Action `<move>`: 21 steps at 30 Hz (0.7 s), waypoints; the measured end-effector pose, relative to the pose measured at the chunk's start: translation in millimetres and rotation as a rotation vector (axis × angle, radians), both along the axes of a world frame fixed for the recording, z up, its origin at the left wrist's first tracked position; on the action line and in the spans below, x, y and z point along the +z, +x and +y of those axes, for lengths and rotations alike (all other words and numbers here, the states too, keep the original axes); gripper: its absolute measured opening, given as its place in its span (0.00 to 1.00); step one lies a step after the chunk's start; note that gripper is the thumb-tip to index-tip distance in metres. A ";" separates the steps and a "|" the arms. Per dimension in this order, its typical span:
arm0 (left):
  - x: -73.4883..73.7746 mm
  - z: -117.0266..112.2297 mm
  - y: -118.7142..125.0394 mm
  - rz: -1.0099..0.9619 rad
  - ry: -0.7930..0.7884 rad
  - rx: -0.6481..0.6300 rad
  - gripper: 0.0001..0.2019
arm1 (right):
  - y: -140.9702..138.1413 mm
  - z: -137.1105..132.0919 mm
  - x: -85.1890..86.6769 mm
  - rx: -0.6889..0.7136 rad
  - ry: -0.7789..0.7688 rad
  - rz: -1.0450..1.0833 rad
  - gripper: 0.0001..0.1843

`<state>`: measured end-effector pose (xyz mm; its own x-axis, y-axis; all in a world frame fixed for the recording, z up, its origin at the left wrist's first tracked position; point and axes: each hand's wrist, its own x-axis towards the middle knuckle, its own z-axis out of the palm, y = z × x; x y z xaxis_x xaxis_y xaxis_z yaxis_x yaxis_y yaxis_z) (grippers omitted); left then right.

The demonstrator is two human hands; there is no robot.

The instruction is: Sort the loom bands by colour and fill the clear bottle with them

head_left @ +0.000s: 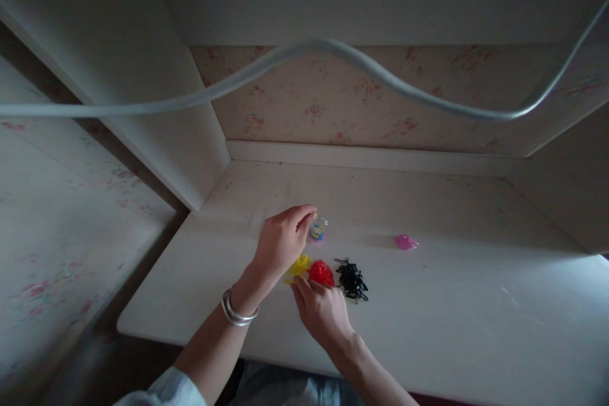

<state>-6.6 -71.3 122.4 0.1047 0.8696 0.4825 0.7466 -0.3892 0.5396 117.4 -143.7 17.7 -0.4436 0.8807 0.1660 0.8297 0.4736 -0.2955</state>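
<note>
My left hand (285,235) is closed, its fingertips pinching the edge of a small clear plastic bag (318,228) with blue, yellow and pink colours in it. Below that bag lies a small yellow heap (301,264). My right hand (323,312) reaches to the front of the yellow heap, thumb and fingers drawn together; what they grip, if anything, is hidden. Just beyond its knuckles sits a red heap (321,273) of small shiny pieces. To the right is a loose pile of thin black bands (353,280).
A small pink bundle (406,242) lies farther right on the white desk (466,304). A pale cable (314,46) crosses the upper view. Side panels and a flowered back wall (314,108) enclose the desk; its front edge is close to my body.
</note>
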 end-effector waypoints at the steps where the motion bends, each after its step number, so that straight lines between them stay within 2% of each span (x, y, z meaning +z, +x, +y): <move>1: -0.9 4.3 2.0 0.034 0.008 0.001 0.11 | -0.5 -0.2 1.4 0.005 -0.010 -0.015 0.10; 5: -5.9 14.7 7.6 0.144 -0.003 0.009 0.10 | -3.4 0.5 4.7 0.034 -0.036 -0.080 0.10; 11: -11.0 18.0 10.2 0.196 -0.039 -0.011 0.10 | -4.9 2.4 0.5 0.054 -0.045 -0.111 0.10; 18: -11.1 15.6 9.2 0.121 -0.050 -0.048 0.12 | -6.4 2.5 1.4 0.031 -0.046 -0.072 0.10; 21: -10.9 11.4 4.1 0.035 -0.052 -0.020 0.12 | -6.0 4.1 4.4 0.026 -0.047 -0.097 0.11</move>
<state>-2.5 -59.9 111.6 0.1380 0.8910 0.4326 0.7577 -0.3763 0.5332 111.4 -139.5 22.1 -0.4786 0.8743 0.0804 0.8429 0.4832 -0.2368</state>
